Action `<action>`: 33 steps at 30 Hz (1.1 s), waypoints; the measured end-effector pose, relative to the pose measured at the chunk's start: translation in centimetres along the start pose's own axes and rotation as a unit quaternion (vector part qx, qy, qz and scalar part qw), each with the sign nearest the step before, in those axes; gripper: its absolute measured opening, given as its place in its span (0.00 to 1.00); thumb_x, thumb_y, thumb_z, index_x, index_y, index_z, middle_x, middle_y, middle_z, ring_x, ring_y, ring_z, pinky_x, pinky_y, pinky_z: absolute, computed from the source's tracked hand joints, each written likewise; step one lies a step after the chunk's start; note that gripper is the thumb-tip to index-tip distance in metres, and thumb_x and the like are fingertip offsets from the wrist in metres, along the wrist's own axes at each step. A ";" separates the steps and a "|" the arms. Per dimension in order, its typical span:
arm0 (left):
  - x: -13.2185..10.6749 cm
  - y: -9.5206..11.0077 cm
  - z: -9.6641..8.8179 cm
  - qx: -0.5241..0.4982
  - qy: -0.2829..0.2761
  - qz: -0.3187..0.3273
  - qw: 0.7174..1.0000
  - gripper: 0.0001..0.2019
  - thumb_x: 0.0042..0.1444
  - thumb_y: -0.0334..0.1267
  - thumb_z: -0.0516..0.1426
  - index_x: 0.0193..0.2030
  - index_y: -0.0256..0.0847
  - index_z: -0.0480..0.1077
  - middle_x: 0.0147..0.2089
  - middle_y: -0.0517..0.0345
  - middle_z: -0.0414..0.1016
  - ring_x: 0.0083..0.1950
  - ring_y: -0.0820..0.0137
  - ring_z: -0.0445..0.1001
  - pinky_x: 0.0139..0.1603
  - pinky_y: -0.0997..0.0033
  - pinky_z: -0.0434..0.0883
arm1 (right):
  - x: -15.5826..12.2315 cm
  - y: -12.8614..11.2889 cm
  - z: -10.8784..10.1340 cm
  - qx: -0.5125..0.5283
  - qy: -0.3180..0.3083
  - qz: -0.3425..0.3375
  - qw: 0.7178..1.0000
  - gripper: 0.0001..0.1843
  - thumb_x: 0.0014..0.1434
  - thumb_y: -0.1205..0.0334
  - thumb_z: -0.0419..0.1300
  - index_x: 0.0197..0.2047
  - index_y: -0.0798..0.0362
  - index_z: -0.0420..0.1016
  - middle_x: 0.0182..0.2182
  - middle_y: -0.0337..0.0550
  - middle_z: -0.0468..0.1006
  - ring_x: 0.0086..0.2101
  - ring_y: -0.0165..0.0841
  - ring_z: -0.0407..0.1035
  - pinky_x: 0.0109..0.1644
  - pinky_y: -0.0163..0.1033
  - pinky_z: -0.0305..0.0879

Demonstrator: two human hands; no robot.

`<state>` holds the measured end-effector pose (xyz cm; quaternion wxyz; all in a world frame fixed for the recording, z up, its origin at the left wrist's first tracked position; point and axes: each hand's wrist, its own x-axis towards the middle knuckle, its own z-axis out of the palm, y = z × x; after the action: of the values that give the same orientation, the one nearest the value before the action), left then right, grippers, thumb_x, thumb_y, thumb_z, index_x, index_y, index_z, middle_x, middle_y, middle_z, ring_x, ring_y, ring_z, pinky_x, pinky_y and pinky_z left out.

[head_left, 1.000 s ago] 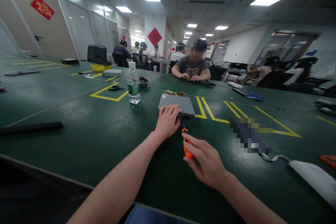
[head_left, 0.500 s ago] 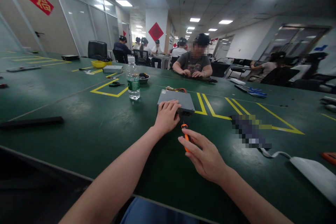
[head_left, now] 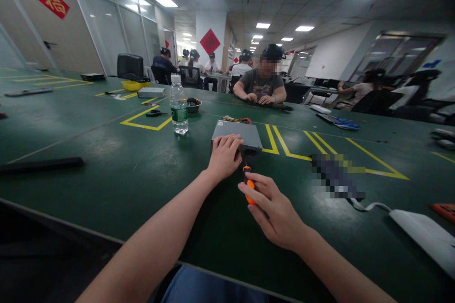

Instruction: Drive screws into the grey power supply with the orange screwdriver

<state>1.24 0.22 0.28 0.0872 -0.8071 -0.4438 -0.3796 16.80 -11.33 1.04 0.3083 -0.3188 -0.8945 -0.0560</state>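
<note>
A grey metal box with coloured wires at its far end lies on the green table. My left hand rests on the box's near left corner, fingers curled over its top. My right hand is closed round the orange handle of a small screwdriver, whose tip points at the box's near face.
A water bottle stands left of the box, with a small bowl behind it. A person sits across the table, hands on it. A black bar lies at left, a white device with cable at right. Yellow lines mark the table.
The screwdriver has moved forward, its tip closer to the box's near face. My left hand has stayed on the box.
</note>
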 end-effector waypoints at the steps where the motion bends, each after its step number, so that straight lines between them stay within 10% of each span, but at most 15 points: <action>1: 0.0 0.0 0.0 -0.001 0.000 0.000 1.000 0.15 0.52 0.33 0.52 0.48 0.44 0.63 0.56 0.58 0.66 0.59 0.66 0.59 0.60 0.60 0.51 | 0.0 0.1 0.0 -0.008 0.007 -0.008 1.000 0.19 0.60 0.65 0.48 0.56 0.50 0.58 0.53 0.54 0.59 0.46 0.35 0.66 0.46 0.43 0.67; 8: 0.0 0.1 -0.2 0.002 -0.008 -0.004 1.000 0.15 0.52 0.33 0.51 0.48 0.44 0.63 0.57 0.58 0.65 0.59 0.66 0.58 0.60 0.60 0.51 | -0.2 0.4 0.4 -0.040 0.103 -0.035 0.993 0.17 0.55 0.64 0.57 0.48 0.54 0.60 0.48 0.55 0.69 0.46 0.37 0.67 0.44 0.43 0.69; 17: 0.0 0.2 -0.2 0.000 0.002 0.002 1.000 0.15 0.52 0.33 0.51 0.48 0.44 0.64 0.56 0.58 0.65 0.59 0.66 0.58 0.59 0.60 0.52 | 0.1 -0.5 0.3 -0.047 0.022 -0.019 0.998 0.19 0.59 0.65 0.50 0.54 0.54 0.59 0.52 0.57 0.63 0.50 0.37 0.64 0.47 0.43 0.67; 24: -0.1 0.1 -0.1 0.006 0.000 -0.001 1.000 0.15 0.52 0.33 0.51 0.48 0.44 0.63 0.57 0.58 0.65 0.59 0.65 0.58 0.60 0.59 0.51 | 0.3 -0.4 0.5 -0.123 0.121 -0.053 0.984 0.12 0.55 0.63 0.58 0.43 0.55 0.66 0.45 0.54 0.72 0.37 0.35 0.70 0.40 0.41 0.69; 33: 0.0 0.1 -0.1 0.008 0.002 -0.004 1.000 0.15 0.51 0.33 0.52 0.47 0.44 0.63 0.56 0.58 0.66 0.58 0.66 0.59 0.59 0.60 0.51 | 0.1 -0.9 0.7 -0.149 0.063 -0.045 0.986 0.15 0.58 0.64 0.53 0.48 0.57 0.66 0.48 0.60 0.67 0.45 0.38 0.67 0.44 0.40 0.69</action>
<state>1.26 0.07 0.39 0.0931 -0.8038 -0.4495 -0.3785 15.84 -11.76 0.68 0.3103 -0.3163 -0.8683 -0.2230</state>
